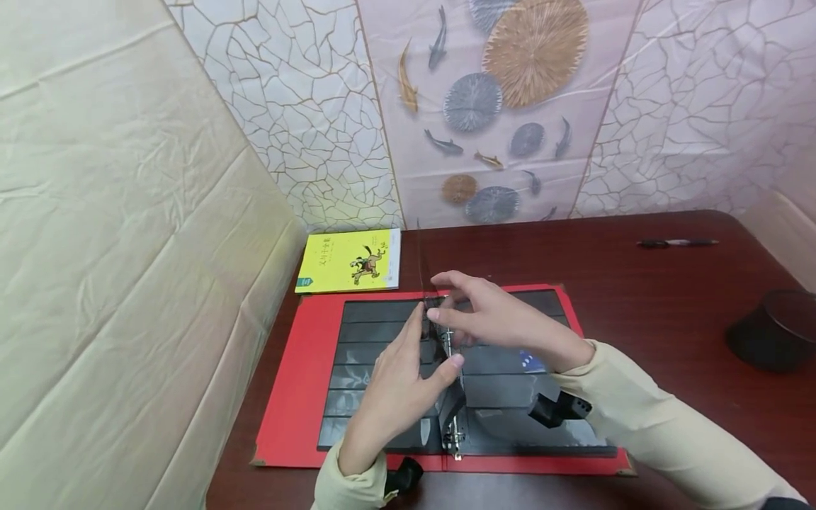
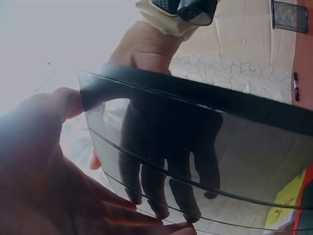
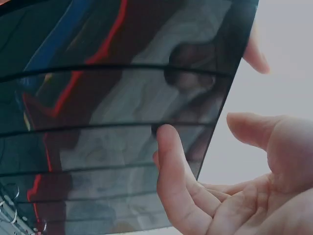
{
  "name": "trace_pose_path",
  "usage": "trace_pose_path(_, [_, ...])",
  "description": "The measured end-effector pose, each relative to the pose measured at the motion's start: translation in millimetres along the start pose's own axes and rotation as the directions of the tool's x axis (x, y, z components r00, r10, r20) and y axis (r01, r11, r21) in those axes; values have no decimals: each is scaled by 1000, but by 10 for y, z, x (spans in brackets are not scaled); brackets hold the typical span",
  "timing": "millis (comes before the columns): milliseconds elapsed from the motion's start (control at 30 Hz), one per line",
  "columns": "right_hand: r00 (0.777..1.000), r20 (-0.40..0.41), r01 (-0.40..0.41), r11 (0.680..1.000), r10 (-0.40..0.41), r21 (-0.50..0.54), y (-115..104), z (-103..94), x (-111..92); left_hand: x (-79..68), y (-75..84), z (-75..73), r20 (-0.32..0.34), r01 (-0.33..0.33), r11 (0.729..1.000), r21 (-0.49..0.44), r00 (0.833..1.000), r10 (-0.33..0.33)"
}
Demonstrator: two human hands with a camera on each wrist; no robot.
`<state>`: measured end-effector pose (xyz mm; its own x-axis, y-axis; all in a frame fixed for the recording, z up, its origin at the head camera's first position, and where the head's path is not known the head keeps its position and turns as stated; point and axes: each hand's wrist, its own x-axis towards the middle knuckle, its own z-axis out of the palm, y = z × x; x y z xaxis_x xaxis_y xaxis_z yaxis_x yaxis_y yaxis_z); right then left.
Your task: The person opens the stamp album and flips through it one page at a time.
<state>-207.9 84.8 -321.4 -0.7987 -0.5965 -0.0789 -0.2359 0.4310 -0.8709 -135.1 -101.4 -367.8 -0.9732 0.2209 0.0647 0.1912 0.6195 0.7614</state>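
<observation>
A red ring binder (image 1: 290,375) lies spread on the table, with black pocket pages on both sides of its metal rings (image 1: 454,435). One glossy black pocket page (image 2: 264,156) stands up from the rings between my hands. My left hand (image 1: 398,386) is beside it, fingers extended along its surface and thumb apart. On the other side my right hand (image 1: 494,312) has its fingers loosely bent, with a fingertip (image 3: 168,134) against the page and the thumb clear of its edge. A small blue piece (image 1: 531,362) shows in a pocket of the right-hand page.
A yellow book (image 1: 347,262) lies behind the binder at the left, near the wall. To the right are a black pen (image 1: 678,243) and a black mesh cup (image 2: 288,17). Patterned cloth (image 1: 319,106) hangs behind the table (image 1: 637,297).
</observation>
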Motion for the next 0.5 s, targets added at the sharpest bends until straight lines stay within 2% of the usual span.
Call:
trace_pose_path(167, [999,-41,29,999,-30,-21,129,-47,-27,-32,-66,-25,-44,-49,999,-22,998,48])
trace_pose_path(300, [988,-131,64,990,-80,-127,276,-66,-35,-82,-104,-49,-105,-95,994,-47,990,90])
trace_pose_path(400, [974,-201,58,975,-103,-216,435,-99,-20,-115,-119,-65,-148,-119,991,-62,983,109])
trace_pose_path(500, [968,-230,38,966,-99,-254,645,-157,10,-143,-132,-82,-169,-134,988,-71,978,120])
